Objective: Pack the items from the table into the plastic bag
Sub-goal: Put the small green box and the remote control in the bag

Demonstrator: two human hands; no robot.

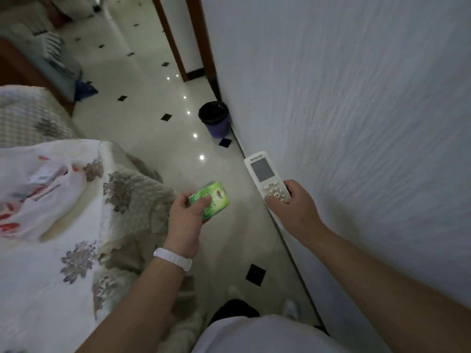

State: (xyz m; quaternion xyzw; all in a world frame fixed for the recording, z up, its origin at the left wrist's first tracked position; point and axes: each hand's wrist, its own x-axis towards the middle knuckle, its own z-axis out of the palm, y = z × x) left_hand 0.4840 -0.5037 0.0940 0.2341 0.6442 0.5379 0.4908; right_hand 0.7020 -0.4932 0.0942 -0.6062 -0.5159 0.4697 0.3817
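Note:
My left hand grips a small green tissue pack over the tiled floor, just right of the bed. A white band is on that wrist. My right hand holds a white remote control with a grey screen, close to the wall. A white plastic bag with red print lies on the bed at the left, with some items faintly visible inside. Both hands are well to the right of the bag.
A bed with a flowered quilt fills the lower left. A purple waste bin with a black liner stands by the white wall. The glossy tiled floor runs toward a doorway at the top.

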